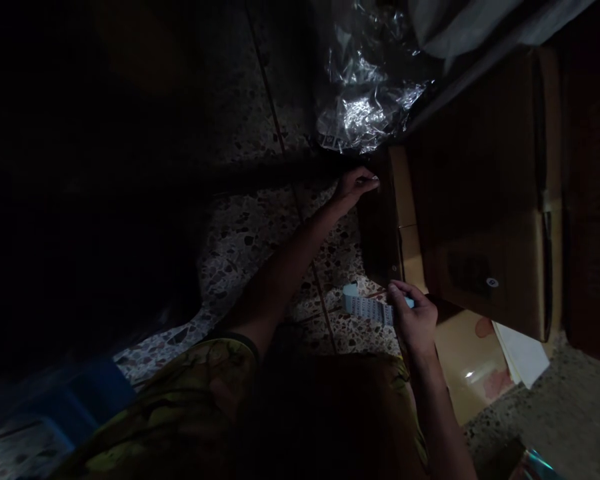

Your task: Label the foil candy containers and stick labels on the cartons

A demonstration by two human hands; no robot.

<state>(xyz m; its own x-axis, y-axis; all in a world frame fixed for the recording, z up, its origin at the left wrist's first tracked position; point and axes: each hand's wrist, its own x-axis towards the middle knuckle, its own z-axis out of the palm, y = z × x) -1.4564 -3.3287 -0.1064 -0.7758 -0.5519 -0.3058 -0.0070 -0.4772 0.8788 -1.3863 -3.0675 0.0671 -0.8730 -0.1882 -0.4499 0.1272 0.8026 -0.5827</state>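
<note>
My right hand (416,321) pinches a strip of printed labels (373,310) on pale blue backing. The strip hangs out to the left over the floor and curls back at its far end. Farther forward, my left hand (353,190) has thumb and finger pressed together beside a cardboard box (407,220). A tiny pale spot shows at those fingertips, too small to name. Dim light hides much of the box's near side.
Crinkled clear plastic (365,113) lies ahead of my left hand. A larger carton (480,200) with a round sticker (492,283) stands at right. Below it are a glossy tan folder (473,360) and white paper (523,353). Something blue (95,393) sits on the speckled floor (240,233).
</note>
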